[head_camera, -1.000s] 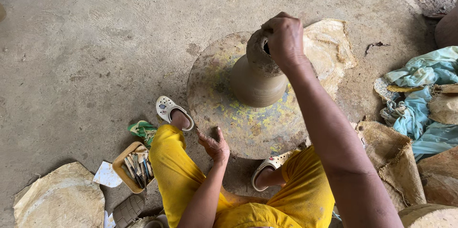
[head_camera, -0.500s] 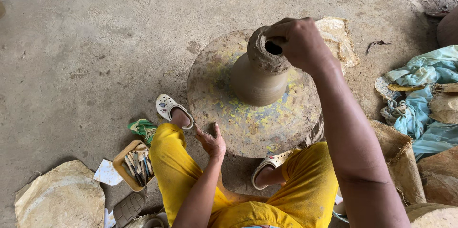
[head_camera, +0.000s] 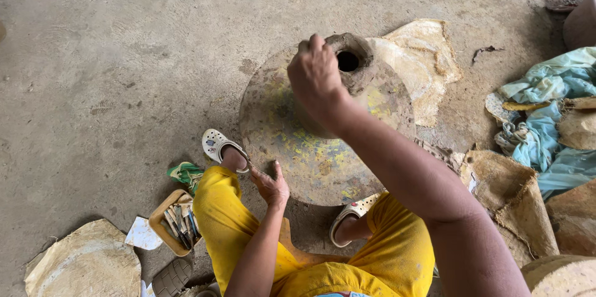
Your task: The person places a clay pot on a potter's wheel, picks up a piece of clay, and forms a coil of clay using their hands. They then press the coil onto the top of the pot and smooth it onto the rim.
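Right hand (head_camera: 316, 76) grip is curled on the rim of the clay pot (head_camera: 351, 61), which stands centred on the round potter's wheel (head_camera: 298, 148) on the concrete floor. Left hand (head_camera: 271, 184) lies open, fingers apart, at the wheel's edge. Risk: uneven pressure could warp or collapse the soft neck.

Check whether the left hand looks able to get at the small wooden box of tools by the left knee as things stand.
Probably yes. The left hand rests empty at the wheel's near edge, and the open-topped tool box sits just outside the yellow-clad left leg, with only that leg between them.
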